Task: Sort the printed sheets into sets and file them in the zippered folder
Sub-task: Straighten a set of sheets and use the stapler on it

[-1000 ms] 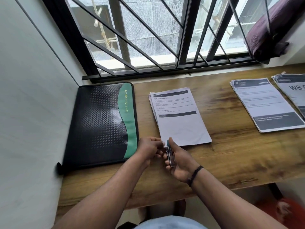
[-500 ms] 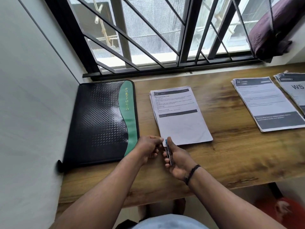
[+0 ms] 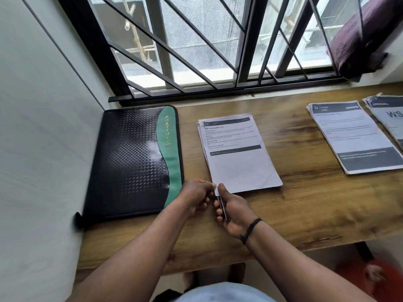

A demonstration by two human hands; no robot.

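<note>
While both hands meet beside the black-and-green zippered portfolio folder (image 3: 133, 160), right hand (image 3: 234, 211) grips a thin dark flat object (image 3: 222, 207); left hand (image 3: 196, 194) pinches its top, near the white printed sheet stack (image 3: 237, 153).

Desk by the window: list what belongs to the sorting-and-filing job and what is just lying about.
Job:
portfolio folder
middle sheet set
right sheet set
far-right sheets
thin flat item in right hand, left hand touching it

Lying about:
purple cushion
</note>
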